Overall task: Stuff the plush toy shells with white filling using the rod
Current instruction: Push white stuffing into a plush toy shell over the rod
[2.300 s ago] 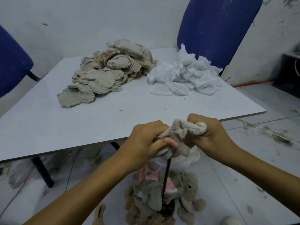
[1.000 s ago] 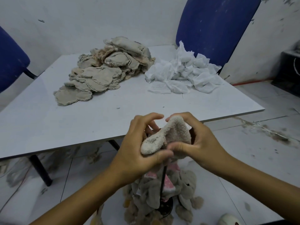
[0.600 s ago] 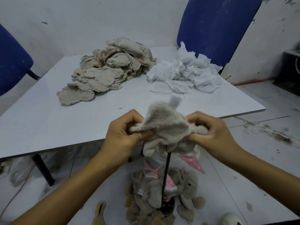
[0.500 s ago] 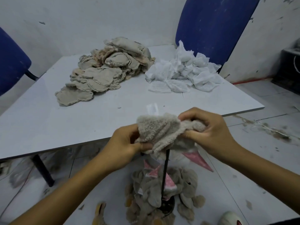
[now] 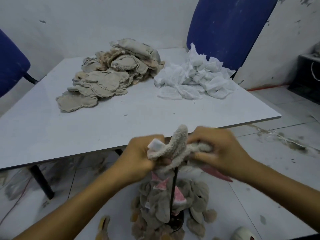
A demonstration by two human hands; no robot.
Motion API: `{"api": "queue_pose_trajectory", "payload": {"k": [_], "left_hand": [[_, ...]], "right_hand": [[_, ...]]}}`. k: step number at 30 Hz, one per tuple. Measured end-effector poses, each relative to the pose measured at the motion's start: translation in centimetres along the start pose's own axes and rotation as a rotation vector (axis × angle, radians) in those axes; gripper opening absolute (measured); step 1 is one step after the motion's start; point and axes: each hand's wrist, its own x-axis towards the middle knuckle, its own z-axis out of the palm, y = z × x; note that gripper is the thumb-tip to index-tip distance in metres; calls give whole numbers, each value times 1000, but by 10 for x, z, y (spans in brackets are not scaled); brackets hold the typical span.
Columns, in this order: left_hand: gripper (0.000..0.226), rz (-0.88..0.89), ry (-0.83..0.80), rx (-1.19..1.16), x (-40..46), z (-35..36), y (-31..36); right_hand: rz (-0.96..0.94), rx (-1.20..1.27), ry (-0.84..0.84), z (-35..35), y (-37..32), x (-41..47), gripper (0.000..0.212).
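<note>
Shell (image 5: 176,148): near centre, atop the rod (image 5: 173,187).
Left hand (image 5: 140,160): your fingers curl round its left end.
Right hand (image 5: 220,153): pinches the right end.
Filling (image 5: 194,78): far right, on the table (image 5: 121,122).
Method: keep the shell centred; pull down evenly.

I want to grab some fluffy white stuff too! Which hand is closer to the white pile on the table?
Right. The right hand is almost straight below the white filling pile; the left hand is farther off to its left.
</note>
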Motion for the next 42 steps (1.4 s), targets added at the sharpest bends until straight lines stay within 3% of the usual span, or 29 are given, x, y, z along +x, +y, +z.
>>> {"api": "queue_pose_trajectory", "payload": {"k": [3, 6, 7, 9, 11, 13, 16, 20, 23, 26, 30, 34, 36, 38, 40, 42], "left_hand": [[33, -39, 29, 150, -3, 3, -10], [23, 13, 103, 60, 2, -3, -3], [13, 46, 149, -4, 4, -8, 1], [31, 100, 255, -71, 12, -20, 12], [24, 133, 324, -111, 23, -29, 22], [12, 85, 410, -195, 34, -35, 33], [19, -15, 536, -404, 51, -41, 43], [21, -17, 473, -436, 56, -50, 37], [29, -36, 391, -310, 50, -55, 26], [64, -89, 367, 6, 49, -64, 20], [82, -159, 242, 313, 52, -56, 23], [63, 140, 329, 800, 58, -37, 24], [29, 260, 370, 750, 64, -38, 23], [22, 287, 467, 659, 68, -42, 22], [18, 377, 577, 694, 68, -45, 20], [22, 550, 710, 903, 68, -43, 21]], "right_hand": [[153, 125, -65, 15, 5, -11, 24], [278, 234, -87, 8, 8, -12, 47], [312, 304, -55, 3, 8, -10, 54], [307, 454, 60, -9, 4, -3, 63], [251, 514, 120, -22, -4, 11, 68], [228, 511, 122, -33, -8, 33, 69], [240, 600, 157, -44, -13, 64, 58], [262, 665, 224, -45, -12, 80, 51], [240, 587, 188, -45, -8, 80, 53], [257, 413, 92, -46, -3, 85, 66], [226, 461, 46, -39, 0, 93, 83], [153, 373, 100, -29, -4, 103, 79], [103, 303, 58, -27, -5, 106, 81], [137, 150, -34, -29, -1, 108, 81], [224, 35, -69, -28, 5, 107, 64], [226, 2, 65, -20, 10, 107, 40]]}}
